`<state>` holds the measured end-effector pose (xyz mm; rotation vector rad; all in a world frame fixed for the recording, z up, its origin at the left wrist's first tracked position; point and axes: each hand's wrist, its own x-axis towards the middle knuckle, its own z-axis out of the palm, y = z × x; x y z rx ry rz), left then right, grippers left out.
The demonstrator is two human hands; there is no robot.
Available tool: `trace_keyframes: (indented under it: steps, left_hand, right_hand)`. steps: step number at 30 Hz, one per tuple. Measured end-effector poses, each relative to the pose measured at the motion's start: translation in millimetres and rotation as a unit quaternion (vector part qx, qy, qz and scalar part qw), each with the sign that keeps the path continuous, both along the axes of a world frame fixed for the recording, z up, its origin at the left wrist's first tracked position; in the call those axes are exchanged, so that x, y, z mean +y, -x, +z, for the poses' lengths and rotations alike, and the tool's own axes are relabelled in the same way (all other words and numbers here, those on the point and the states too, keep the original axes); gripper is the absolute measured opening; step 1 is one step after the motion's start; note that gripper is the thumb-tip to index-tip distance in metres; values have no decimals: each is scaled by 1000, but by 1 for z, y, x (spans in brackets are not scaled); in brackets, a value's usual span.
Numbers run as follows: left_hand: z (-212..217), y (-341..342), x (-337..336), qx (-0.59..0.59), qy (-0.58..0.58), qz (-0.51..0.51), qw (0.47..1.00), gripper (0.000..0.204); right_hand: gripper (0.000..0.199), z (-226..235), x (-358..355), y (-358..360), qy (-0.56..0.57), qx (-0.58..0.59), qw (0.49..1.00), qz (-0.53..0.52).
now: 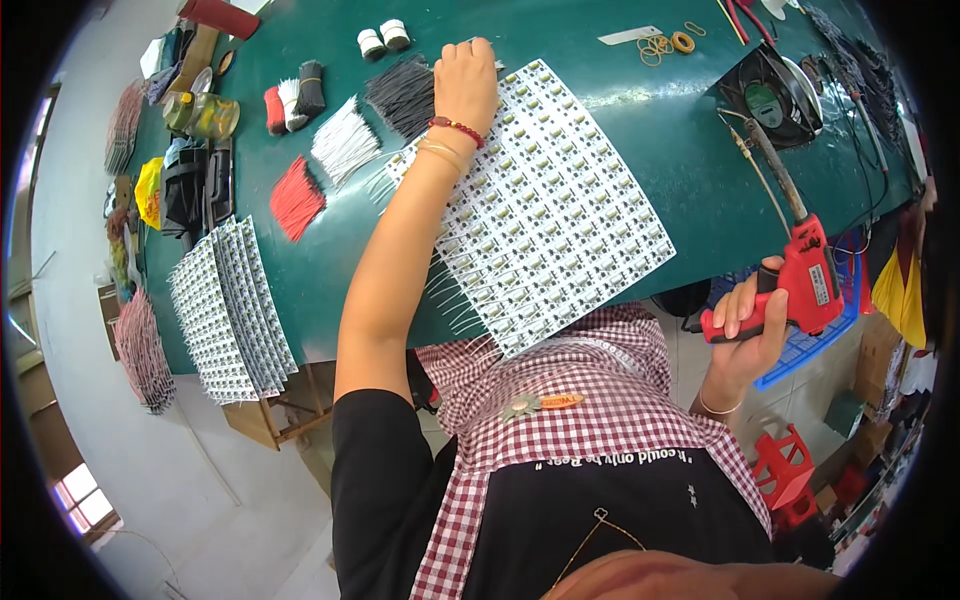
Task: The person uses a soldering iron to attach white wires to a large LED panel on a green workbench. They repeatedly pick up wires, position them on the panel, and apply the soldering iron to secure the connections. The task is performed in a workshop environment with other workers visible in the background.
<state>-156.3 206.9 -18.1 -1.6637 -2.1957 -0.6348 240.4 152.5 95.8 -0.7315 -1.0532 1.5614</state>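
In my right hand [752, 312] is a red soldering gun [818, 275], gripped by its handle, its long metal barrel pointing up and away toward a black fan. My left hand [466, 80] is closed at the far left corner of a white circuit board panel [570, 210], right beside a pile of black wires [398, 98]. What its fingertips hold is hidden from view. Small parts cover the panel in rows, and thin white wires [455, 300] stick out along its left edge. White wires [347, 142] and red wires [298, 198] lie in loose piles left of my forearm.
The black fan [765, 95] stands at the right of the green table [660, 130]. Stacked circuit board panels [230, 310] lie at the left edge. Bundled wires [310, 88], white-wrapped bundles [395, 36], rubber bands [655, 48] and a jar [213, 117] sit farther back.
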Motion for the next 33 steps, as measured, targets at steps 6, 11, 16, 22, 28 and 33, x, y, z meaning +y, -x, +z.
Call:
trace_keyframes:
  steps: [6, 11, 16, 22, 28, 33]
  left_hand:
    - [3, 7, 3, -12, -25, -7, 1000, 16]
    - [1, 7, 4, 12, 5, 2, 1000, 11]
    - [16, -3, 0, 8, -28, 26, 999, 9]
    - [70, -53, -51, -358, -34, -118, 926, 8]
    - [104, -160, -136, -639, 42, -159, 751, 11]
    - [97, -185, -165, -595, -19, -76, 800, 12]
  right_hand:
    - [39, 0, 2, 6, 11, 9, 1000, -16]
    - [38, -2, 5, 11, -4, 23, 999, 24]
    - [37, 2, 5, 19, -5, 37, 999, 38]
    - [38, 2, 3, 33, -17, -24, 998, 53]
    - [40, 2, -15, 76, -1, -188, 973, 135]
    - [27, -6, -28, 83, -50, -201, 964, 169]
